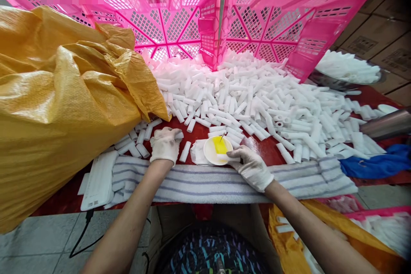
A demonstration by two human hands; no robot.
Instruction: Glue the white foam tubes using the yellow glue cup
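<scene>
White gloves cover both hands. The left hand [165, 144] is closed around a white tube [177, 135] at the near edge of the tube pile [253, 102] on the red table [272, 152]. The right hand [251, 167] pinches the rim of a small white dish [214, 150], which holds a yellow sponge [220, 146] and sits between the hands, just beyond a striped towel [208, 182]. A yellow sack [61, 107] lies left; two pink crates [224, 21] stand tipped behind the pile.
</scene>
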